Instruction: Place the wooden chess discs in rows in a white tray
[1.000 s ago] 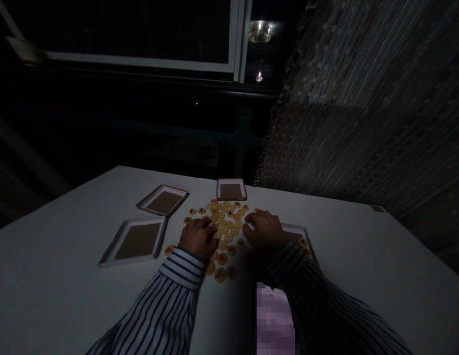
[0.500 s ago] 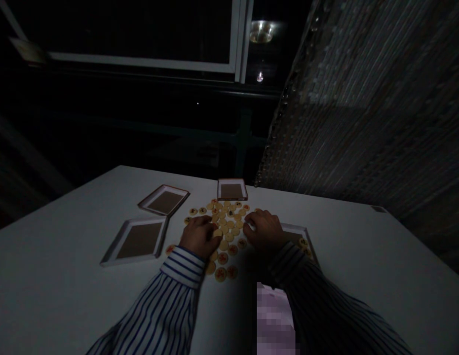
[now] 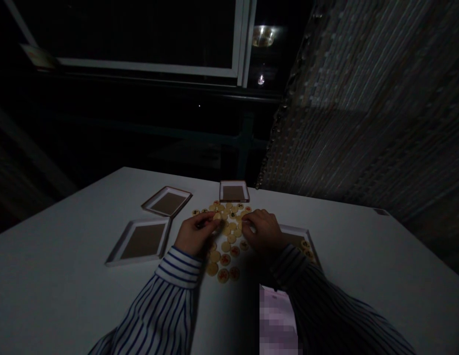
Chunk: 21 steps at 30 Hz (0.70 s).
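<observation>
Round wooden Chinese chess pieces (image 3: 231, 238), some plain side up and some with red or black characters showing, lie spread in a loose cluster on the white table. My left hand (image 3: 196, 230) pinches one Chinese chess piece (image 3: 217, 216) between thumb and fingers, raised at the cluster's left side. At the right side, my right hand (image 3: 264, 229) has its fingers curled down among the pieces. Its fingertips meet beside several pieces, and what they hold, if anything, is hidden. Under my right wrist, a shallow box lid (image 3: 294, 229) holds a few black-marked pieces (image 3: 307, 249).
Shallow open trays stand around the cluster: one at near left (image 3: 138, 240), one behind it (image 3: 166, 201) and one at the back (image 3: 234, 191). A bead curtain (image 3: 348, 108) hangs past the table's back right edge. The white table (image 3: 66, 276) is dimly lit.
My left hand has lifted a Chinese chess piece off the cluster and turned, its thumb and fingers now pinched around it. My right hand's fingers have shifted slightly among the pieces.
</observation>
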Available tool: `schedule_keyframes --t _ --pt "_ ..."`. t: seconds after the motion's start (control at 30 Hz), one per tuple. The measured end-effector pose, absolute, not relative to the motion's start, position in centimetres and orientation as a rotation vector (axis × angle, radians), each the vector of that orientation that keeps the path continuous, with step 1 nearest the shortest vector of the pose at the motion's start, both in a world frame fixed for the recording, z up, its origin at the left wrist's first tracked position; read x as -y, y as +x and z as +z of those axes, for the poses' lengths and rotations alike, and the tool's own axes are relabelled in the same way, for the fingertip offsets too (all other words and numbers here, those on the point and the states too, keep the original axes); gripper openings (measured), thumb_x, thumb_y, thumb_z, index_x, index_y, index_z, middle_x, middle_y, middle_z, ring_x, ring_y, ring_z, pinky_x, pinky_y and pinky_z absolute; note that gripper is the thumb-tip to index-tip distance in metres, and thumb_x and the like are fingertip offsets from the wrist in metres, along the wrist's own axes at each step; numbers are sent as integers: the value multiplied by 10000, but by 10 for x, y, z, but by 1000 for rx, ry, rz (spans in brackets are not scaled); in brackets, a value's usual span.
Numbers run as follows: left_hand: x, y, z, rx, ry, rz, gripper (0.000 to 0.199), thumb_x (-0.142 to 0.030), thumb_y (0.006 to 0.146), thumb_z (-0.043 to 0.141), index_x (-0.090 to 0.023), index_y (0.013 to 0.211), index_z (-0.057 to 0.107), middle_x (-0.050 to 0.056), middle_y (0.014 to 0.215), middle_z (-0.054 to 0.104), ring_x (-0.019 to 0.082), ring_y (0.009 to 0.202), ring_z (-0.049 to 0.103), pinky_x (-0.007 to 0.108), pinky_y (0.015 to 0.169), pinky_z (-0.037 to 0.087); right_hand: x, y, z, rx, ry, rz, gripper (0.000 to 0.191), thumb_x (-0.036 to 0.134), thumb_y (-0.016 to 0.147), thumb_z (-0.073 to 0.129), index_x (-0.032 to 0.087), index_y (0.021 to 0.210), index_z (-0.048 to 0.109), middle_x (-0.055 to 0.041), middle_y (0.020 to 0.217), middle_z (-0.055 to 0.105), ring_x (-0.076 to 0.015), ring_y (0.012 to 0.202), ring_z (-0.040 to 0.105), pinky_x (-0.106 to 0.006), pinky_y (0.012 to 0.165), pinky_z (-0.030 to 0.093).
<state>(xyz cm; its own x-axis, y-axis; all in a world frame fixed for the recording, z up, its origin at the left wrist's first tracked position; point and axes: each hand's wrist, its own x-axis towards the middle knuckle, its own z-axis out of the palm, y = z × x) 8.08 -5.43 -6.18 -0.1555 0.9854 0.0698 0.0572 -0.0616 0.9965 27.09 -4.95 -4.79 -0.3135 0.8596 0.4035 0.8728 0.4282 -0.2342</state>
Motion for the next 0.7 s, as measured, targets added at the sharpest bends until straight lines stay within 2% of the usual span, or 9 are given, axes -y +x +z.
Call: schedule_keyframes --t 0.17,0.27,0.47,0.6,0.7 --pt "54 79 -60 -1210 1075 1346 428 -386 550 724 -125 884 670 79 799 690 197 754 627 313 724 479 50 254 -36 2210 -1270 -53 177 241 768 497 187 897 606 -42 845 610 -179 865 500 -305 759 323" --pt "53 79 -62 -1158 1067 1365 415 -396 577 709 -114 879 674 94 847 685 187 779 616 296 739 462 51 241 -31 2253 -1139 -20 223 248 775 502 189 976 580 -51 915 602 -184 909 487 -309 787 328" --pt "50 77 -69 -1082 1081 1343 356 -428 620 667 -130 814 683 35 663 657 128 602 575 229 574 436 49 227 -41 2247 -1061 48 289 259 768 528 179 1046 537 -54 1006 591 -195 958 481 -327 846 320" --pt "51 77 -69 -1084 1110 1239 345 -465 642 634 -131 725 659 -17 504 567 83 422 471 199 422 346 47 228 -48 2221 -1056 67 275 277 794 510 182 1051 535 -53 1023 596 -190 966 490 -334 865 318" --pt "51 76 -69 -1098 1118 1200 356 -490 658 605 -135 655 624 -27 468 530 68 361 404 192 365 280 46 228 -50 2204 -1038 67 260 277 803 502 178 1040 543 -62 1031 599 -187 973 494 -334 862 328"
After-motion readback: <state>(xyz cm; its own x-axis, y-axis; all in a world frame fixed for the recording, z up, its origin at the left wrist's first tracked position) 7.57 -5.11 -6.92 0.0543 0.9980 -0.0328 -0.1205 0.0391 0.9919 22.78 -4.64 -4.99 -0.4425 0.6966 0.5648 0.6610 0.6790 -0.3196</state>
